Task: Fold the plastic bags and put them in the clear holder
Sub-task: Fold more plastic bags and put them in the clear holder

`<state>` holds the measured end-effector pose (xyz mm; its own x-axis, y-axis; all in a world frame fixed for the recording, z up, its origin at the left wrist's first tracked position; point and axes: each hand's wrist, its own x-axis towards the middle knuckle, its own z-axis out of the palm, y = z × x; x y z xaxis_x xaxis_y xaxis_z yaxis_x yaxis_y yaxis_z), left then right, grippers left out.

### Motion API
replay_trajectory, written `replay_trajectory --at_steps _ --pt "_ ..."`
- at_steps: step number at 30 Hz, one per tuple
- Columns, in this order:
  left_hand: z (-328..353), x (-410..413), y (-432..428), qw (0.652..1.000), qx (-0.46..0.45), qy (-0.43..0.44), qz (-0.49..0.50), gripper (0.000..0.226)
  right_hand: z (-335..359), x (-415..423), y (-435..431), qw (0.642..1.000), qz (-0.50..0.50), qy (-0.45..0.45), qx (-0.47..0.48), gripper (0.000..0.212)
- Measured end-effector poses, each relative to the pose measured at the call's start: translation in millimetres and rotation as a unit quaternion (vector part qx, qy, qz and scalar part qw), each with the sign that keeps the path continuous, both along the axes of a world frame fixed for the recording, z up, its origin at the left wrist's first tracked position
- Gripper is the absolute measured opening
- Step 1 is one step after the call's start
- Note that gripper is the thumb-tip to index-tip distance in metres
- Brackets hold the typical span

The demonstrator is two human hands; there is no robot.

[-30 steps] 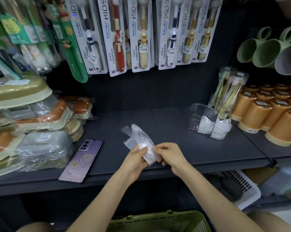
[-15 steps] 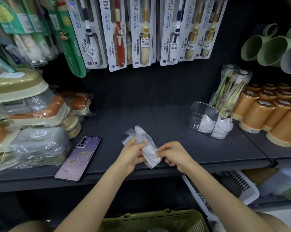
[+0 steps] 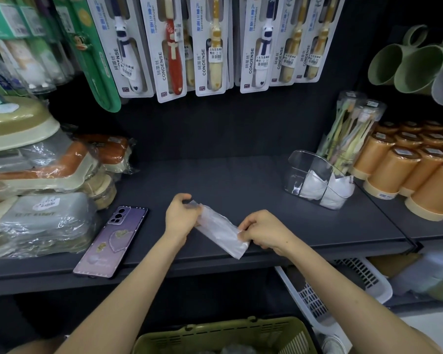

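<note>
At six o'clock the bottom edge cuts off the green basket (image 3: 215, 333), its contents blurred to me; the plastic bag (image 3: 220, 231) hides the fingertips of the left hand (image 3: 181, 217).

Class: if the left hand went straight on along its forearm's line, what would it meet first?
Likely the dark back panel; the left hand, holding the plastic bag, points across bare shelf. Depth unclear.

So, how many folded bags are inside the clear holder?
2: one white bag in the middle of the holder, a second white bag at its right end. More may hide behind.
</note>
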<state>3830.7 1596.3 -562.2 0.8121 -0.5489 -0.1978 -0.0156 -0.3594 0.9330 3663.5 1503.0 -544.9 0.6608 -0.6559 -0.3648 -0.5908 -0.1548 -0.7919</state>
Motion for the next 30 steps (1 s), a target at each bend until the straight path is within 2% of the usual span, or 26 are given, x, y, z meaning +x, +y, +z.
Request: replay_trajectory --at_steps 4,6,7,9,10,11,12,13,15,17,18,19,20,22,23,24,26,27,28,30 --pt "1 6 2 0.999 -0.006 -0.037 0.026 0.039 2 -2 -3 1.0 0.006 0.01 0.0 0.01" --pt "2 5 5 0.99 0.007 -0.137 0.022 0.034 3 -4 -6 1.0 0.016 0.02 -0.005 0.012" --pt "2 1 8 0.973 0.014 -0.232 -0.002 0.031 4 -5 -7 0.999 0.024 0.028 -0.01 0.013" --pt "-1 -10 12 0.898 0.008 -0.423 -0.119 0.035 7 -6 -10 0.998 0.044 0.038 -0.017 0.013" --pt "-4 -16 13 0.854 0.012 -0.481 -0.198 0.044 8 -7 -11 0.997 0.054 0.042 -0.019 0.012" --pt "-7 -22 13 0.819 0.036 -0.503 -0.273 0.054 8 -8 -12 0.997 0.061 0.046 -0.019 0.011" --pt "-9 -29 14 0.798 0.082 -0.5 -0.326 0.059 8 -9 -13 0.997 0.065 0.049 -0.019 0.011" --pt "-11 -34 14 0.791 0.131 -0.484 -0.352 0.058 8 -10 -14 0.997 0.065 0.049 -0.017 0.011" --pt "-20 -39 12 0.791 0.207 -0.452 -0.357 0.05 10 -13 -16 0.997 0.059 0.04 0.001 0.011" --pt "-25 -44 11 0.791 0.245 -0.444 -0.342 0.05 10 -18 -16 0.999 0.039 0.01 0.015 0.012" --pt "-25 -47 10 0.792 0.258 -0.442 -0.332 0.05 8 -21 -15 1.0 0.015 -0.012 -0.01 0.015" --pt "-25 -50 9 0.795 0.273 -0.438 -0.319 0.051 4 -23 -12 0.995 -0.023 -0.027 -0.088 0.018" --pt "-25 -53 8 0.798 0.289 -0.434 -0.301 0.051 -1 -24 -7 0.973 -0.065 -0.035 -0.219 0.022" --pt "-25 -62 5 0.808 0.316 -0.421 -0.265 0.051 -16 -23 4 0.879 -0.104 -0.055 -0.462 0.028" --pt "-25 -66 4 0.812 0.326 -0.414 -0.249 0.052 -24 -20 9 0.851 -0.081 -0.066 -0.515 0.031" --pt "-26 -70 3 0.816 0.334 -0.408 -0.237 0.052 -31 -17 14 0.839 -0.039 -0.063 -0.539 0.037" --pt "-26 -75 1 0.819 0.343 -0.4 -0.225 0.052 -45 -15 19 0.856 0.071 -0.006 -0.513 0.057" --pt "-25 -75 1 0.82 0.346 -0.399 -0.223 0.052 -46 -16 19 0.867 0.113 0.033 -0.485 0.075" --pt "-25 -75 1 0.818 0.346 -0.401 -0.224 0.052 -46 -19 18 0.874 0.139 0.061 -0.462 0.094" --pt "-24 -69 4 0.811 0.344 -0.41 -0.237 0.051 -46 -22 16 0.882 0.168 0.108 -0.426 0.114"
